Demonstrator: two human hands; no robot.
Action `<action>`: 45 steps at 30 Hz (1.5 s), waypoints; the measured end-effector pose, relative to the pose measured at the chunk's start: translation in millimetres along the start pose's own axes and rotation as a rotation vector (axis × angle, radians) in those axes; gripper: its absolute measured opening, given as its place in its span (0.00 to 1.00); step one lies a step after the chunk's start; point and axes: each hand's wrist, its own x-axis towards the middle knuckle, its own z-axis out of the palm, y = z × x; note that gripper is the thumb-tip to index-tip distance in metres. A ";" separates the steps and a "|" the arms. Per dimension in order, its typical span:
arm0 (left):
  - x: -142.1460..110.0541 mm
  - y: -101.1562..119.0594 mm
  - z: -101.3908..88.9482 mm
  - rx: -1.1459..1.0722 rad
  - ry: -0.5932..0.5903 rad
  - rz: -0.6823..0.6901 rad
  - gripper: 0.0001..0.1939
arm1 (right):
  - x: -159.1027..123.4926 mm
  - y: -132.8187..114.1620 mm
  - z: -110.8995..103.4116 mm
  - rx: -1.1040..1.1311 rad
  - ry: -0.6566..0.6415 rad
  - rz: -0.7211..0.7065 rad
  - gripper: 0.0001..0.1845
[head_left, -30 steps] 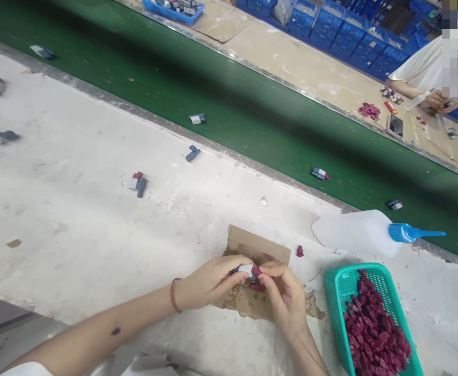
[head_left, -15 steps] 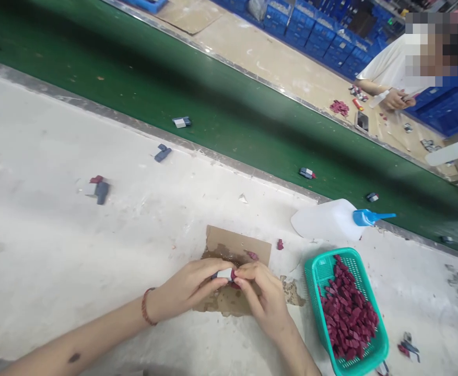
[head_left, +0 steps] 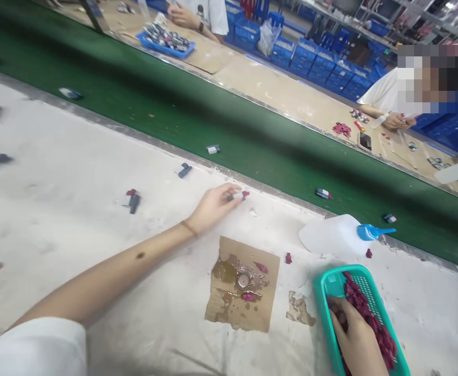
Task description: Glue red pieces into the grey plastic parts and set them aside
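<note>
My left hand is closed on a small plastic part, dark blue and white with a maroon tip, above the white table near the belt's edge. My right hand reaches into the green basket, its fingers curled down among small maroon pieces. What its fingertips grip is hidden. Between the hands lies a cardboard sheet wet with clear brownish liquid. It bears a round cap and two maroon pieces, one of them a wet piece near the front.
A white bottle with a blue nozzle lies behind the basket. The green belt crosses diagonally, carrying several assembled parts. A dark blue and maroon part lies left on the table. Two co-workers sit across the belt, near a blue tray and a phone.
My hands have parted from over the cardboard. The left has carried the blue-and-white part up toward the belt; the right has gone into the basket. The camera view has shifted.
</note>
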 end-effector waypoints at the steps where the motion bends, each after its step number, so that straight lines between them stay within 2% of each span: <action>1: 18.6 -4.0 3.0 0.049 0.016 -0.006 0.15 | 2.2 -0.2 2.4 0.009 0.012 -0.007 0.18; 4: 64.7 -10.9 6.6 0.136 0.056 0.022 0.18 | 8.5 -2.0 6.8 0.027 0.053 -0.036 0.16; 7: 89.0 -13.0 -0.7 0.231 0.120 0.069 0.17 | 11.5 -2.2 7.9 0.068 0.087 -0.041 0.15; 11: 96.9 -17.6 -20.4 0.320 0.229 0.062 0.15 | 6.1 -8.3 3.7 0.209 0.151 0.064 0.17; 14: 98.0 -23.0 -31.3 0.302 0.236 0.049 0.09 | -2.1 -22.3 -3.2 0.419 0.256 0.132 0.21; 17: 98.9 -27.6 -31.4 0.231 0.223 0.057 0.12 | -7.4 -40.4 -6.8 0.635 0.262 0.147 0.20; 20: 93.7 -28.6 -22.6 0.148 0.225 0.024 0.13 | -7.0 -58.5 -2.7 0.845 0.217 0.109 0.16; 23: 74.3 -22.9 -14.6 0.079 0.180 -0.028 0.15 | -2.6 -76.6 6.8 0.973 0.148 0.043 0.16; 25: 52.2 -14.1 -13.1 -0.035 0.097 -0.072 0.15 | 1.3 -89.2 14.8 0.966 0.089 0.008 0.17; 29: -3.7 8.5 -12.4 -0.445 -0.155 -0.233 0.15 | 8.1 -113.4 34.4 0.818 -0.019 -0.127 0.18; 32: -43.8 18.8 -7.7 -0.595 -0.275 -0.342 0.18 | 10.0 -127.3 50.9 0.653 -0.106 -0.296 0.16; 35: -75.3 22.9 -0.5 -0.600 -0.314 -0.408 0.18 | 9.9 -135.7 65.9 0.504 -0.144 -0.485 0.16; 38: -95.6 26.2 6.2 -0.570 -0.309 -0.405 0.16 | 10.6 -139.2 77.0 0.421 -0.106 -0.608 0.17; 42: -107.9 27.8 12.4 -0.621 -0.301 -0.385 0.16 | 12.0 -138.9 82.1 0.359 -0.044 -0.677 0.16; 45: -111.4 25.5 13.9 -0.673 -0.288 -0.428 0.18 | 10.8 -137.6 80.0 0.323 -0.056 -0.666 0.15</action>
